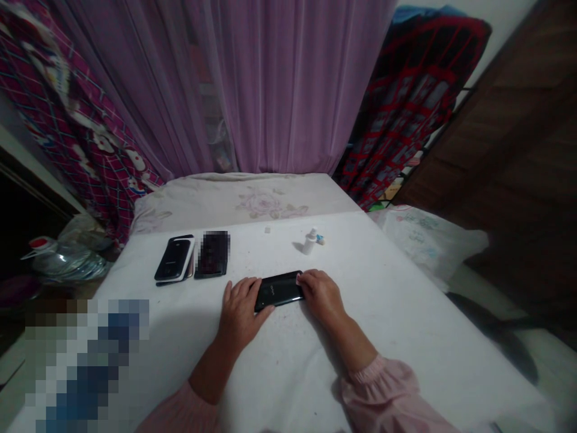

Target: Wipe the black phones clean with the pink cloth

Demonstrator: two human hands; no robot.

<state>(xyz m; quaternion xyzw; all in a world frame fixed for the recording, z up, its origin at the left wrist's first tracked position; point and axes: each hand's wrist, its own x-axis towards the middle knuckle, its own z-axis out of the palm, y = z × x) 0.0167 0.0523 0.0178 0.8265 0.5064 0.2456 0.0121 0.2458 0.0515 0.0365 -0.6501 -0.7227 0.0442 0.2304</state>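
Purple curtains (279,78) hang behind a white sheet (406,343), and a floral bolster (243,201) is seen at its far end. Right at the centre, a black phone (278,290) is pinned flat on the sheet between both hands! Its left end is clasped by the left hand (241,313), and its right end is covered by the right hand (322,294), with a fingertip (298,278) set on the corner. Both grips are narrow, closed on the phone. Just beyond, a second phone (174,258) is laid on a pale case (192,258), right beside a pixelated phone (213,254). Farther up, a small white bottle (310,242) is stood upright, with a tiny blue-and-white item (320,239) touching it. Off the sheet to the left, a clear plastic bag (67,261) is slumped beside a red-capped bottle (40,243), and what is inside the bag cannot be made out. Over on the right, a white printed bag (428,240) is seen against the sheet's edge.
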